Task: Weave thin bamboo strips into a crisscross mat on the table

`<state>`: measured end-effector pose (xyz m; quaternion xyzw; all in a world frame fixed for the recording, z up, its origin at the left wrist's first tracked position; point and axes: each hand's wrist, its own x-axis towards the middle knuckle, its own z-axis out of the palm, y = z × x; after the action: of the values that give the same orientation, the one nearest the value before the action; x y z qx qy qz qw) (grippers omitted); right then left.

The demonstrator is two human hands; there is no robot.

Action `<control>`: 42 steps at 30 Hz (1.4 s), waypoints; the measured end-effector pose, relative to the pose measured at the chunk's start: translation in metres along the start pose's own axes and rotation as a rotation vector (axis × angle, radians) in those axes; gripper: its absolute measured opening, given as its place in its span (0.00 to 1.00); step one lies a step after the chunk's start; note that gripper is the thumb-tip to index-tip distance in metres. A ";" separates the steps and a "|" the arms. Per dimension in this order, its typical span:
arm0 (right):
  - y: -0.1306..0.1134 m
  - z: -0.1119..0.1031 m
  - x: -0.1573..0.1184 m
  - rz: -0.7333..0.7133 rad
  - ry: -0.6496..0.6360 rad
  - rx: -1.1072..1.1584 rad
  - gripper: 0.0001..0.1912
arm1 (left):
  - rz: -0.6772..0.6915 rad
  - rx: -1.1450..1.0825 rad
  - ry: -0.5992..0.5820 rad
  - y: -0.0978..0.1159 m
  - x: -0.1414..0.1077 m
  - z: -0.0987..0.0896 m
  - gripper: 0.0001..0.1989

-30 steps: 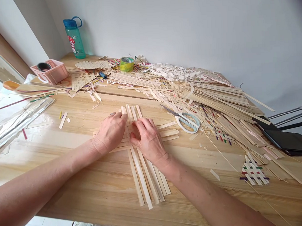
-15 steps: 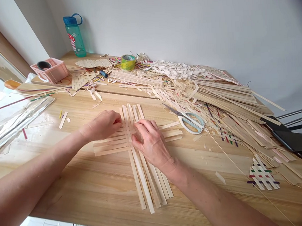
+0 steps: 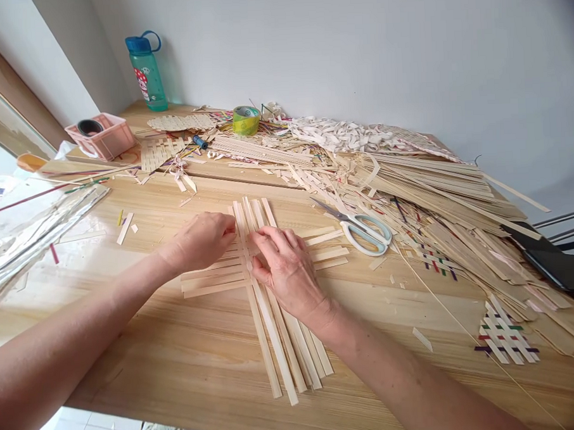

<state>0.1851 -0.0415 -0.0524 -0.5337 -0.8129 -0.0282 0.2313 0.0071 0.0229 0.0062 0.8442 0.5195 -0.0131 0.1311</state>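
Note:
Pale flat wooden strips run lengthwise on the table in front of me, crossed by shorter strips in an over-under weave. My left hand is closed at the upper left of the weave, its fingertips curled down on the strips and partly hidden. On the other side, my right hand lies over the weave, thumb and forefinger closing on a strip near the middle. Crosswise strip ends stick out to the right, beyond my right hand, which covers part of the weave.
White-handled scissors lie right of the weave. Loose strips heap along the back and right. A tape roll, pink basket, water bottle and small woven piece surround the work. A black device lies far right.
The whole view has shifted slightly, with things appearing a little to the right. My hands stay at the same places on the weave, with hardly any finger movement.

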 end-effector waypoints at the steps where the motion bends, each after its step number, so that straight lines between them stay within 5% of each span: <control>1: 0.000 0.000 0.000 -0.006 -0.009 0.002 0.18 | -0.002 0.002 0.007 0.001 0.001 0.001 0.13; 11: -0.001 -0.002 0.002 0.004 -0.067 0.010 0.20 | 0.041 0.168 0.023 -0.006 0.005 0.024 0.12; 16: -0.002 0.000 0.002 0.006 -0.056 -0.016 0.21 | 0.047 0.197 0.008 0.000 0.000 0.020 0.10; 23: 0.000 0.002 0.001 -0.046 -0.035 0.012 0.19 | 0.054 0.216 0.129 0.003 -0.007 0.015 0.08; 31: -0.003 -0.003 0.006 -0.046 -0.086 0.063 0.12 | 0.038 0.295 0.085 0.038 -0.018 0.015 0.13; 38: 0.023 -0.004 0.006 0.038 0.083 0.241 0.26 | 0.064 0.346 0.104 0.042 -0.023 0.014 0.14; 42: 0.034 -0.005 0.005 0.109 0.040 0.082 0.20 | 0.129 0.288 0.092 0.039 -0.021 0.018 0.14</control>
<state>0.2150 -0.0246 -0.0524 -0.5667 -0.7783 0.0072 0.2703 0.0337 -0.0161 0.0002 0.8855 0.4626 -0.0405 -0.0147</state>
